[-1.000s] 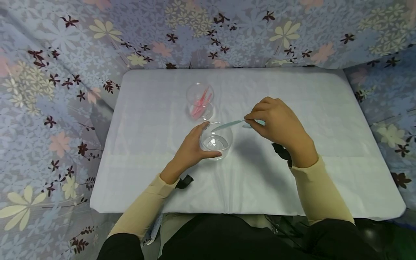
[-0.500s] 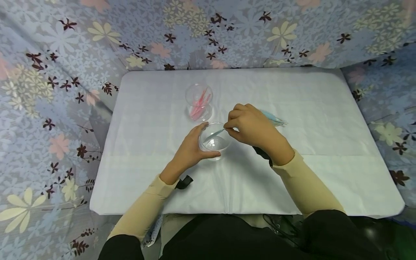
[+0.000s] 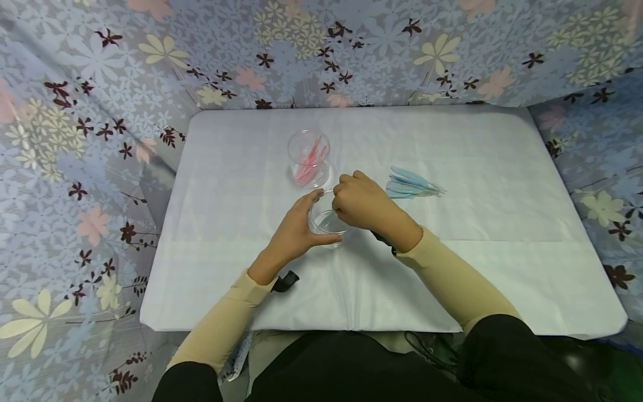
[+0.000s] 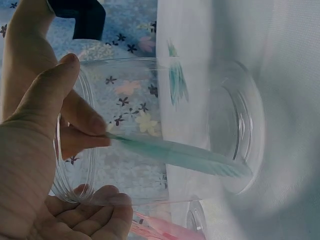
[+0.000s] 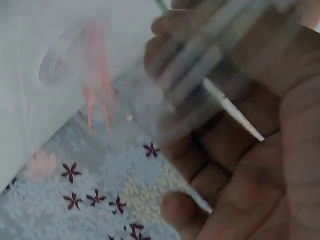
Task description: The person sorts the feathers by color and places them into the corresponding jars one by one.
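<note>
A clear plastic jar (image 3: 329,222) stands on the white-covered table. My left hand (image 3: 293,226) grips it from the left, thumb on the near side and fingers on the far side. Over its mouth, my right hand (image 3: 369,205) pinches the thin quill end of a pale teal feather (image 4: 180,156). In the left wrist view the feather hangs inside the jar, its wide tip down near the base. The head view hides the pinching fingertips behind the right hand. A bunch of blue-teal feathers (image 3: 408,184) lies to the right of the right hand.
Behind the left hand stands a second clear jar (image 3: 301,137), holding several pink feathers (image 3: 310,163). White cloth (image 3: 241,195) covers the table, and flowered fabric (image 3: 311,56) hangs round its back and sides.
My right hand has moved left and slightly nearer, bringing the feather over and down into the jar. The feather bunch has come into full view. My left hand has stayed put.
</note>
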`<action>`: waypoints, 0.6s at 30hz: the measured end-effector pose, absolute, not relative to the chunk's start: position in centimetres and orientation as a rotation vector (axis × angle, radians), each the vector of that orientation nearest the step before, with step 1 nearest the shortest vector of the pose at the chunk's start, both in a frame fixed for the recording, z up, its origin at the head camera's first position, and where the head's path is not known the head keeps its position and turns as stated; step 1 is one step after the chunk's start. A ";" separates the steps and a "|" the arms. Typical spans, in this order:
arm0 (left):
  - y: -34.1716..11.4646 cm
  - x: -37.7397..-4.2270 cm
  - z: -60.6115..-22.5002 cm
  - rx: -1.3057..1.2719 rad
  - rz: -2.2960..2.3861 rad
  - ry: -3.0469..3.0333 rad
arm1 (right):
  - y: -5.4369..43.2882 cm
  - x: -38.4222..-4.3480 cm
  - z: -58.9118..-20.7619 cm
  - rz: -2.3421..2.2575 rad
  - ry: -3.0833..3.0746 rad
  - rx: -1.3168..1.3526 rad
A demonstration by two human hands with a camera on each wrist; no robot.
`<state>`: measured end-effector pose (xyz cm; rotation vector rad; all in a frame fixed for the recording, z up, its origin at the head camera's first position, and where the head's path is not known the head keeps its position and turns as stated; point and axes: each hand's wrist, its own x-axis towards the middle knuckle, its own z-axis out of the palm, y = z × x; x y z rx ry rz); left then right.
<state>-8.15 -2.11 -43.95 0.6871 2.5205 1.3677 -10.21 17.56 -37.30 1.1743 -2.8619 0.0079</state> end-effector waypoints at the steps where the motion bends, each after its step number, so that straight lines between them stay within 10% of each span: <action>1: -2.1 -8.2 -44.0 0.689 1.367 2.520 | 17.4 -10.3 -37.6 -0.013 -2.873 1.157; 18: -2.2 -8.4 -43.9 0.688 1.344 2.531 | 16.5 -9.1 -37.8 -0.155 -2.913 0.868</action>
